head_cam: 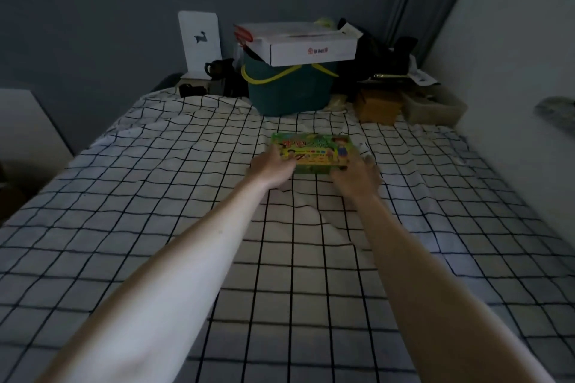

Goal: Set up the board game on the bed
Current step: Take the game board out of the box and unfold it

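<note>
Board game box (314, 151) flat on the checked bed (155, 196), between both hands, left hand (273, 169) gripping its left edge, right hand (357, 177) on its right corner, grip blurred, teal bin (289, 93) beyond

White, black-checked bedsheet (186, 196); green-yellow game box (314, 151); teal bin (289, 93).

We note white black-gridded cloth bedsheet (155, 196), matt, creased; green printed cardboard game box (314, 149), slightly glossy; teal smooth plastic bucket (289, 93); white matt cardboard carton (311, 43).
</note>
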